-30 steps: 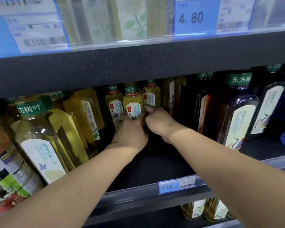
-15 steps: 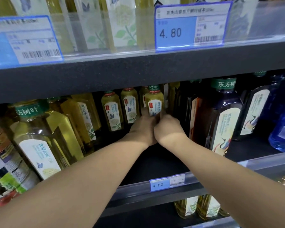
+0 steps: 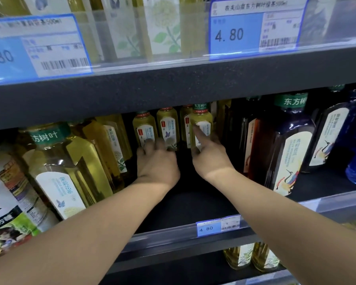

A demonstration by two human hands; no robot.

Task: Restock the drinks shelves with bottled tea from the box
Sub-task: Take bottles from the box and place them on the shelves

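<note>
Hands have parted: left hand [image 3: 156, 161], grip spread, touches back bottles [image 3: 167, 128]; right hand [image 3: 211, 156] pinches tea bottle [image 3: 203, 121].

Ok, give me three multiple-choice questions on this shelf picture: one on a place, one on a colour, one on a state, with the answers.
1. The left hand and right hand reach into: A the top shelf; B the middle shelf; C the bottom shelf.
2. The 4.80 price tags are: A red; B blue; C yellow.
3. The small tea bottles at the back: A stand upright; B lie flat; C hang inverted.
Answers: B, one level shows above and one below; B, blue panels; A, caps on top.
</note>
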